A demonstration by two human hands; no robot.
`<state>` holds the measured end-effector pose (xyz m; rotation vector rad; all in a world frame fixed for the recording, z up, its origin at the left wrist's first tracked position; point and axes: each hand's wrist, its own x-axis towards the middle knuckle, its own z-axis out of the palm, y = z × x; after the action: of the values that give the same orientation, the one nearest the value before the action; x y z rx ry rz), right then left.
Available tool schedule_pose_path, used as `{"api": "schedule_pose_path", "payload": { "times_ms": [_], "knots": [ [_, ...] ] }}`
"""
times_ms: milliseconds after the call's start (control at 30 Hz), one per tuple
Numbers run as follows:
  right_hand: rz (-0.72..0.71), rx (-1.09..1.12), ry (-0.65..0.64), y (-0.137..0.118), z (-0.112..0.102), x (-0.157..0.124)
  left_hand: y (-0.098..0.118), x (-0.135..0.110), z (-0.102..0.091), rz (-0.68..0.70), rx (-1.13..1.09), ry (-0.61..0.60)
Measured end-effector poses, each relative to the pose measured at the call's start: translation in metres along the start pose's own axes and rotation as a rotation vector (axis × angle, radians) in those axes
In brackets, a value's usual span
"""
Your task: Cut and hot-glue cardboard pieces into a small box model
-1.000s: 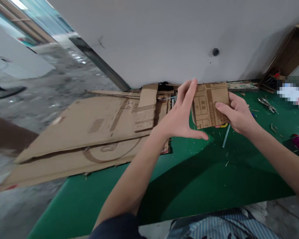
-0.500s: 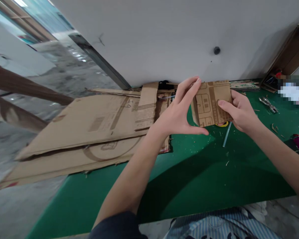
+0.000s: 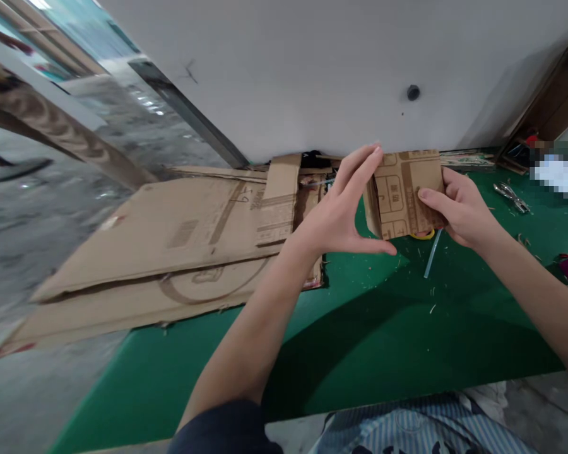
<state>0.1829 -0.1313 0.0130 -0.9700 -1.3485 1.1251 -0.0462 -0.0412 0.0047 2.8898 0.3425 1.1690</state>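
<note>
Cardboard piece [image 3: 402,197] sits in the right grip [image 3: 460,207], left grip [image 3: 341,217] spread nearby

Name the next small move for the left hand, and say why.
Probably close the left hand gently on the near side edge of the small cardboard piece. The right hand alone grips it, at the opposite side, while the left thumb and fingers are spread open beside it; whether the fingertips touch it is hard to tell.

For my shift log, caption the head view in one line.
Right hand grips a printed cardboard piece above a green table; open left hand beside it.
</note>
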Motion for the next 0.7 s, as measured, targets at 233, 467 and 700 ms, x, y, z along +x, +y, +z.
{"api": "schedule_pose_path", "payload": {
  "times_ms": [233,467,700],
  "knots": [
    [0.031,0.012,0.008,0.0005,0.0011,0.0012,0.0040,0.0019,-0.0006,-0.009,0.008,0.002],
    [0.049,0.021,0.001,0.0034,0.0026,0.0008,0.0001,0.0005,0.0022,0.065,0.006,0.079],
    [0.074,0.022,0.024,0.0015,0.0046,0.0000,-0.0017,-0.0007,0.0002,0.077,0.018,0.074]
  ]
}}
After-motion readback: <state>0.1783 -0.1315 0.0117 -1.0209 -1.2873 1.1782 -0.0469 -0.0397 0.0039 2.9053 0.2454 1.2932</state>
